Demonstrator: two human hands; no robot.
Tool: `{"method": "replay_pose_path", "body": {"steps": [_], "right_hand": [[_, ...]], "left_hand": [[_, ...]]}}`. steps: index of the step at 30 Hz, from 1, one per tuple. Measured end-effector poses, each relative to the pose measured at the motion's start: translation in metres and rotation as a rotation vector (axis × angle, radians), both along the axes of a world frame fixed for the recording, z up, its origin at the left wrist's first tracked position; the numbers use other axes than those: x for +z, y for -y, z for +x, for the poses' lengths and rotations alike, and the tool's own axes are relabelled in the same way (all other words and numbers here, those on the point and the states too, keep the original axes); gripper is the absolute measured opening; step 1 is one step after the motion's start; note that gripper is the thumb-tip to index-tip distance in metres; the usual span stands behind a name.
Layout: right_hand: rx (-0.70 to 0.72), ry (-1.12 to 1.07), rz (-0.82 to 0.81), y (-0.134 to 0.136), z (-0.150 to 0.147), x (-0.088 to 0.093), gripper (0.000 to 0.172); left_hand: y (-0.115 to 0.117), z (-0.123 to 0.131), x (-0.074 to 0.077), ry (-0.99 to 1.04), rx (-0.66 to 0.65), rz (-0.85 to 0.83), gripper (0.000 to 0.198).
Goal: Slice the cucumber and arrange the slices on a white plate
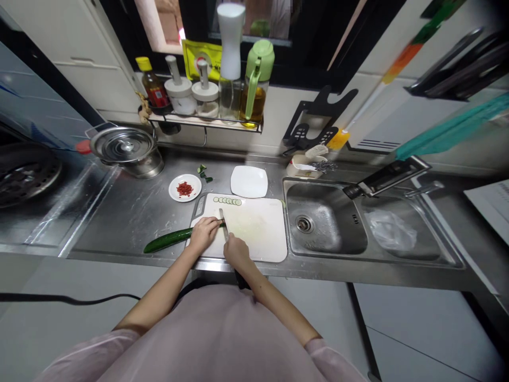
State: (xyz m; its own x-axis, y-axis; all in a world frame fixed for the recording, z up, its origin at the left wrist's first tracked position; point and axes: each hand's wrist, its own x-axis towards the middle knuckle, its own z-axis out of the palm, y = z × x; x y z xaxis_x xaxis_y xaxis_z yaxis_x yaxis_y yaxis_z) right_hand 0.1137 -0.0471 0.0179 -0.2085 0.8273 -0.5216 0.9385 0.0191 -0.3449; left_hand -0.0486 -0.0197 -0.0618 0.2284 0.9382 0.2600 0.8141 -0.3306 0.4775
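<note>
A long green cucumber (168,240) lies across the left edge of the white cutting board (262,228). My left hand (204,233) grips it near its right end. The handle of a knife (225,225) is in my right hand (237,251), and its blade points away from me beside the cucumber's cut end. Several pale cucumber slices (227,201) lie in a row at the board's far edge. Behind the board is a white square plate (249,182). To its left, a round white plate (185,178) holds chopped red pieces (185,189).
Green scraps (203,174) lie between the plates. A lidded steel pot (145,163) stands at the back left, near a stove (27,172). The sink (326,223) is right of the board, with a faucet (385,178). Bottles and jars stand on a wall rack (207,123).
</note>
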Motion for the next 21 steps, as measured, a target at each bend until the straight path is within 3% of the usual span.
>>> {"method": "replay_pose_path", "body": {"steps": [13,21], "right_hand": [[-0.036,0.007,0.014,-0.01,-0.012,-0.014,0.03],[-0.032,-0.023,0.044,-0.028,-0.015,-0.014,0.032]], "left_hand": [[0.0,0.0,-0.001,-0.004,0.001,0.004,0.027],[0.003,0.002,0.004,-0.016,0.015,-0.037,0.028]]}}
